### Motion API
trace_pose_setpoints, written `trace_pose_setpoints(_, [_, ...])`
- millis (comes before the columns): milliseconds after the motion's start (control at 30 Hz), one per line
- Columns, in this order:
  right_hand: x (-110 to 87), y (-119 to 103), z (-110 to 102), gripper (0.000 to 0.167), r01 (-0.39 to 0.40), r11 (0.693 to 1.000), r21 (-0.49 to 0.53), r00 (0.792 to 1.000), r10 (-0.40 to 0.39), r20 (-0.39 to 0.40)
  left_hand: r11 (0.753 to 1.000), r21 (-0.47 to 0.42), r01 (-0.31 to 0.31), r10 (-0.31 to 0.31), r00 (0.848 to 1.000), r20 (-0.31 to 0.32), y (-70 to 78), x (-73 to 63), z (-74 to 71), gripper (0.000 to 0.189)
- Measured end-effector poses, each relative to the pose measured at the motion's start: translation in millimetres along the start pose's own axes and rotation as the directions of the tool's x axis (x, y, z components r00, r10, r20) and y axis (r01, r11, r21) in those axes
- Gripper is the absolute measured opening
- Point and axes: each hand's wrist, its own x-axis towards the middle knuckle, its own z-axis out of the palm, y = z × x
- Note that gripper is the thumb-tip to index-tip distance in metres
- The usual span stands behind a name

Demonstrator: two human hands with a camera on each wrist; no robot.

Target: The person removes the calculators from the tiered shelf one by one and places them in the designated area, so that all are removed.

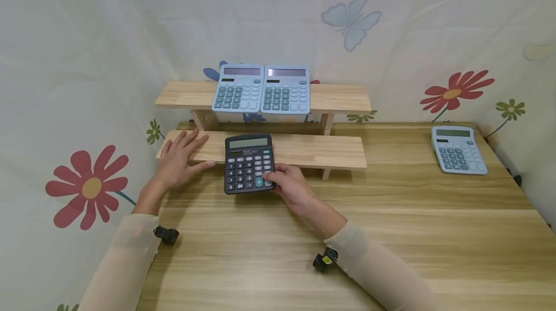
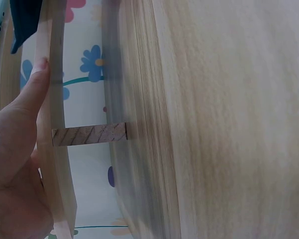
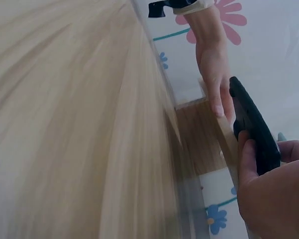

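A person's right hand (image 1: 293, 189) pinches the lower right corner of a black calculator (image 1: 248, 163), thumb over the keys, fingers beneath. The calculator is at the lower wooden shelf (image 1: 321, 151), its keypad end jutting past the front edge above the bench (image 1: 260, 253). The left hand (image 1: 179, 159), fingers spread, rests on that shelf's left end. On the upper shelf (image 1: 182, 94) behind, two pale-blue calculators (image 1: 238, 88) sit side by side; a third blue calculator (image 1: 459, 150) lies at the right of the bench. The wrist views are oblique, so whether the black calculator's underside touches the shelf is unclear. Held by one corner, it could twist or tip forward off the edge if the pinch loosened; uneven pressure from the left hand might rock the shelf.
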Motion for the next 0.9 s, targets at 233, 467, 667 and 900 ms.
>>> trace_pose_setpoints(233, [-4.1, -3, -13, 0.042, -0.010, 0.999, -0.038, 1.000, 0.010, -0.013, 1.000, 0.002, -0.006, 0.006, 1.000, 0.009, -0.2, -0.8, -1.1, 0.089])
trace_pose_setpoints(467, [-7.4, -8, -30, 0.038, 0.009, 0.998, -0.065, 1.000, -0.009, -0.001, 1.000, -0.007, -0.016, 0.016, 1.000, 0.001, 1.4, -1.9, -2.6, 0.088])
trace_pose_setpoints(667, [-13.8, -16, -51, 0.040, 0.016, 0.994, -0.104, 0.999, -0.012, 0.032, 1.000, -0.008, -0.027, 0.027, 1.000, -0.003, 0.3, -1.1, -1.8, 0.088])
trace_pose_setpoints(900, [-28.2, -27, -78, 0.043, 0.014, 0.990, -0.143, 1.000, -0.012, 0.016, 0.999, -0.013, -0.038, 0.038, 0.999, -0.014, -1.8, -1.4, -1.0, 0.087])
